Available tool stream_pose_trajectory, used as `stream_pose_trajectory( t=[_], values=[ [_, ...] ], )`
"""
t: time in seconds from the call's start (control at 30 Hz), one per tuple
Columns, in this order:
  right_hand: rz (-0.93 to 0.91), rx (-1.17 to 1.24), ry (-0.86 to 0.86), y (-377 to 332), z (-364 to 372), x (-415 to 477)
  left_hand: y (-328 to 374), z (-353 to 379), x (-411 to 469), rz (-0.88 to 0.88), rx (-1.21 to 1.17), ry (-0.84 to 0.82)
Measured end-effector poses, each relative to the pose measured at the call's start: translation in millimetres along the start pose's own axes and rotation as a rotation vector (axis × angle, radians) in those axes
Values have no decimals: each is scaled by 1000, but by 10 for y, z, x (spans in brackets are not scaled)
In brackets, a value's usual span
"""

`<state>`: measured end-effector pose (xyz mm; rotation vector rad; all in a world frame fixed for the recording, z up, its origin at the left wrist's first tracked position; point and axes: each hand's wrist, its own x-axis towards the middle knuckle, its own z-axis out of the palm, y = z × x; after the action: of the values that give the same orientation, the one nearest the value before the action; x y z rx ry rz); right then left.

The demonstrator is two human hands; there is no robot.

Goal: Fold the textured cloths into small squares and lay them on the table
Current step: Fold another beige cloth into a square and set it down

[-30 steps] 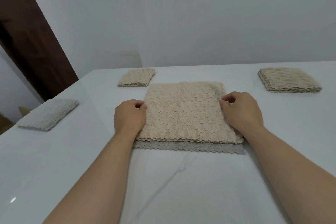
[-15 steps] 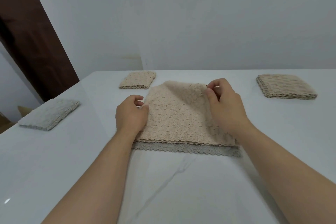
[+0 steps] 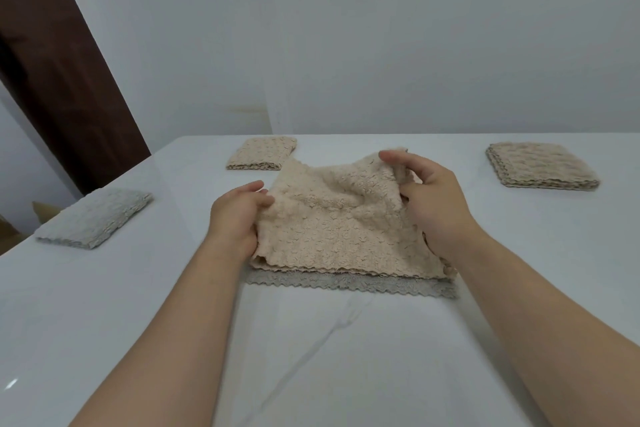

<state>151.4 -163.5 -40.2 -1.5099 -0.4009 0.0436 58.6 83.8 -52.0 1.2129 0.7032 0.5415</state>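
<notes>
Head view: beige textured cloth (image 3: 339,229) is sitting mid-table, its near scalloped edge lying flat while the far right corner is being held up off the surface, with the fabric sagging in soft folds between the two hands. Left hand (image 3: 235,218) is gripping the cloth's left edge, fingers curling in over the top of it and thumb mostly hidden, wrist low near the table (image 3: 311,357). Right hand (image 3: 429,201) is pinching the raised far right corner, thumb and fingers closing on the fabric with the index finger lying along the top of the lifted edge. Grey cloth (image 3: 346,282) is lying flat under the beige one, showing only as a strip with a zigzag hem just nearer than the beige hem. Folded beige square (image 3: 263,152) is resting at the far side, just beyond the left hand and apart from the working cloth. Folded tan square (image 3: 540,166) is lying far right, well apart from the right hand. Folded grey square (image 3: 93,217) is sitting near the table's left edge, well apart from the rest. The tabletop is showing white with a thin grey vein running toward the camera. Dark brown door (image 3: 62,80) is standing at left against a plain white wall (image 3: 381,45)
</notes>
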Motion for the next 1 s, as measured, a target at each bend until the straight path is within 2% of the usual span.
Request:
stream_pose_trajectory(
  t=[0.03, 0.1, 0.23, 0.33, 0.47, 0.7, 0.9, 1.0],
  values=[
    [44, 23, 7, -15, 12, -1, 53, -26, -26, -99, -115, -44],
    [127, 50, 16, -26, 20, 7, 120, -63, -118, -216, -188, -105],
    [110, 43, 51, -57, 10, 11, 114, -33, -198, -273, -145, -237],
    [35, -36, 74, -31, -17, 5, 101, -14, -168, -224, -109, -279],
    [47, -64, 45, -72, -19, -24, 119, -13, -223, -93, -3, -357],
    [159, 79, -14, -277, -16, -58, 256, -36, -349, 12, -26, -478],
    [300, 218, -19, -459, -94, -43, 293, -94, -405, 0, -148, -629],
    [403, 137, -50, -541, -160, 4, 302, -186, -354, 4, -112, -690]
  ],
)
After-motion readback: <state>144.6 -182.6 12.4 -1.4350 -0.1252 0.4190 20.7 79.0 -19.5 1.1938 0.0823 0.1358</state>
